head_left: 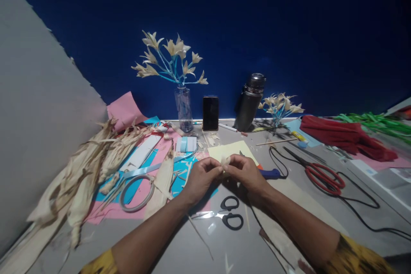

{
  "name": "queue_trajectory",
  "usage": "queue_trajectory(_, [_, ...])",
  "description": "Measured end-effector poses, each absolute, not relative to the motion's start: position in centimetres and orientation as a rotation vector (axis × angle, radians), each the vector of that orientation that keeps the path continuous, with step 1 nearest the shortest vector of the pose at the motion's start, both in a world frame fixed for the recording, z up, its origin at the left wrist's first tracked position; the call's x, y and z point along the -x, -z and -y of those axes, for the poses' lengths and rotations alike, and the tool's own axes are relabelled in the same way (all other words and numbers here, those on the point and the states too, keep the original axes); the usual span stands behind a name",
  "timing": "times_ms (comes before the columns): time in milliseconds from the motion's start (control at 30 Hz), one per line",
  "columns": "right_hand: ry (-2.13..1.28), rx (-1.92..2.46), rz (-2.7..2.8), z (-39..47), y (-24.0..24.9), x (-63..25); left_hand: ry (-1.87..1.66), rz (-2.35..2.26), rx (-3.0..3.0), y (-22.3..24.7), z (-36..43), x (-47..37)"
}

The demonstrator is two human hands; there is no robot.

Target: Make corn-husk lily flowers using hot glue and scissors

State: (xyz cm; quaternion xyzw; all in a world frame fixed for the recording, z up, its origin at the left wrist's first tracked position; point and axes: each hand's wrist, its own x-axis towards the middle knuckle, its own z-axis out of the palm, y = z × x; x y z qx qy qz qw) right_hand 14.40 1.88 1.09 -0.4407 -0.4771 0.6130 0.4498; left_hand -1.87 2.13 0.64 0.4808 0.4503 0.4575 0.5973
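My left hand (203, 176) and my right hand (245, 173) meet at the middle of the table, fingertips pinched around a small pale husk piece (225, 162). Most of the piece is hidden by my fingers. Just beyond them lies a pale yellow paper sheet (233, 150). Below my hands, black-handled scissors (231, 213) rest on the table with their handles spread. A blue-handled tool (271, 174) with a black cord lies right of my right hand. Dried corn husks (88, 171) are heaped on the left over pink and blue sheets.
Behind stand a glass vase (184, 109) with husk flowers (175, 58), a phone (210, 113), a dark flask (250, 102) and a smaller flower bunch (280, 107). Red-handled scissors (324, 178), a red cloth (346, 137) and a white tray (383, 186) lie right. A tape ring (123, 199) lies left.
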Motion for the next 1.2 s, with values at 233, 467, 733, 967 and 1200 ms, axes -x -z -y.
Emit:
queue_trajectory(233, [-1.389,1.112,1.175,-2.3,-0.6,-14.7,-1.036,-1.03,-1.118,0.0,-2.2,1.7])
queue_trajectory(467, [-1.294,1.174,1.178,-2.2,-0.7,-14.6,-1.075,-1.03,-1.102,0.2,-2.2,1.7])
queue_trajectory(733, [-1.233,1.208,1.179,-2.1,-0.4,-14.5,-1.088,-0.994,-1.013,0.4,-2.1,1.6])
queue_trajectory(967, [-1.23,1.186,1.166,-2.1,-0.3,-14.6,-1.072,-0.958,-0.988,0.4,-2.0,1.6])
queue_trajectory(1200, [-1.158,1.161,1.142,-2.7,-0.3,-15.3,-1.062,-0.877,-0.885,0.8,-2.2,1.7])
